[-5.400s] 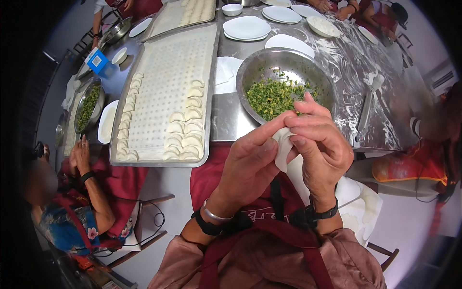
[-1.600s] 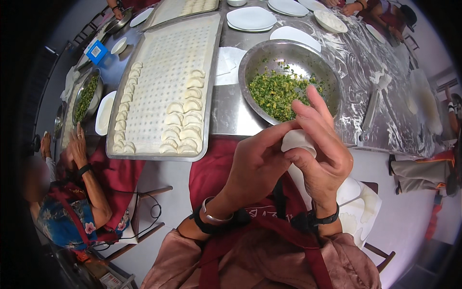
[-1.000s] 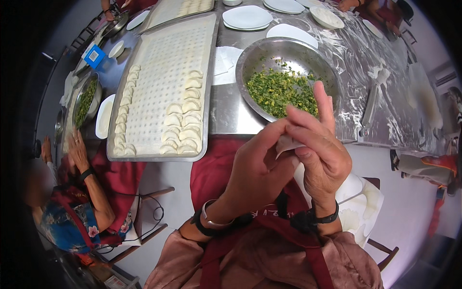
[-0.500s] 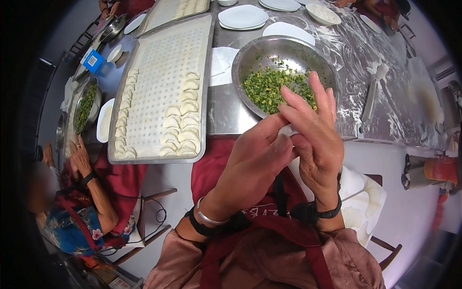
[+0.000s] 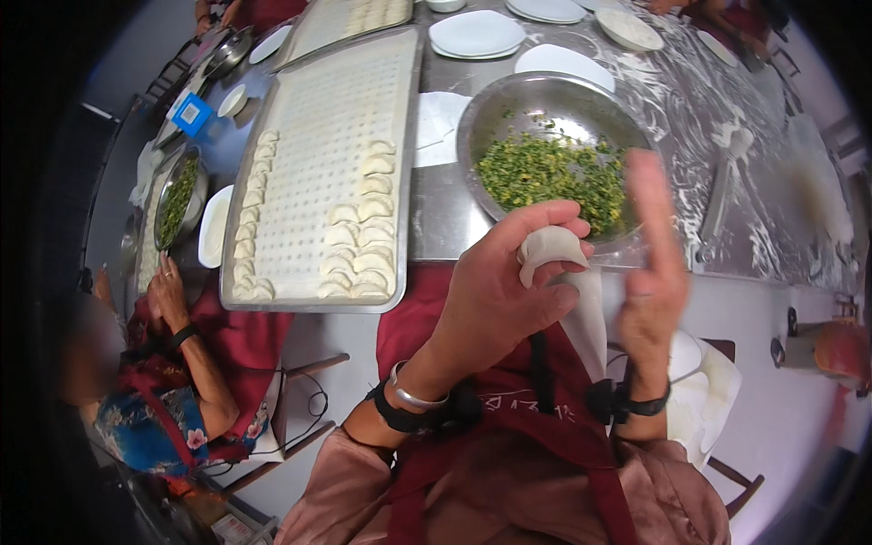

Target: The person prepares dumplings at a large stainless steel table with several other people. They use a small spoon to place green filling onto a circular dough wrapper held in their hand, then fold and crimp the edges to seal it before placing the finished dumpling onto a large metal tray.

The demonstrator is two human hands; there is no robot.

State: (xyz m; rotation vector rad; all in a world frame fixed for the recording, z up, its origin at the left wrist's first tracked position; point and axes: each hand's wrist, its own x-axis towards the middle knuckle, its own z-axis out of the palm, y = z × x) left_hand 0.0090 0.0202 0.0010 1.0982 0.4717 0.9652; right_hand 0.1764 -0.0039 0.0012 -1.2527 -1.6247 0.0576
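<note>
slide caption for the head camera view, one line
Left hand holding a folded dumpling near a metal bowl of green filling, right hand apart.

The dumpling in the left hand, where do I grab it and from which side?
Probably the middle of the dumpling, pinched gently from the right. Its crescent shape is widest there and narrows toward the ends, and the left hand covers its left side, leaving the right freer.
</note>
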